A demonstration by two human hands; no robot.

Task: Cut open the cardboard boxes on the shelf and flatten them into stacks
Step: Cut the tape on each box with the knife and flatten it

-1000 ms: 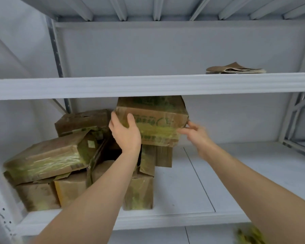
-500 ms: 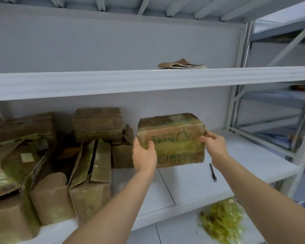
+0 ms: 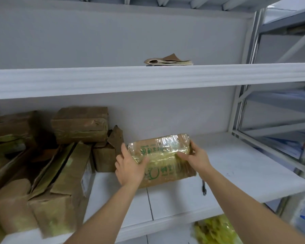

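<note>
Centre of frame: taped cardboard box with green print, resting on the white lower shelf; left hand grips its left end, thumb curled over the front face; right hand grips its right end, fingers wrapped round the edge. Lower left: pile of brown boxes, several torn open. Upper shelf: flattened cardboard stack. Dark slim tool lies just right of the box; what it is cannot be told.

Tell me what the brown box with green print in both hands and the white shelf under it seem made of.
Brown box with green print: cardboard by its matte brown faces, wrapped in glossy, yellowed clear tape that glints on top. White shelf: smooth, faintly scuffed board, likely painted metal or laminate; which is unclear.
</note>
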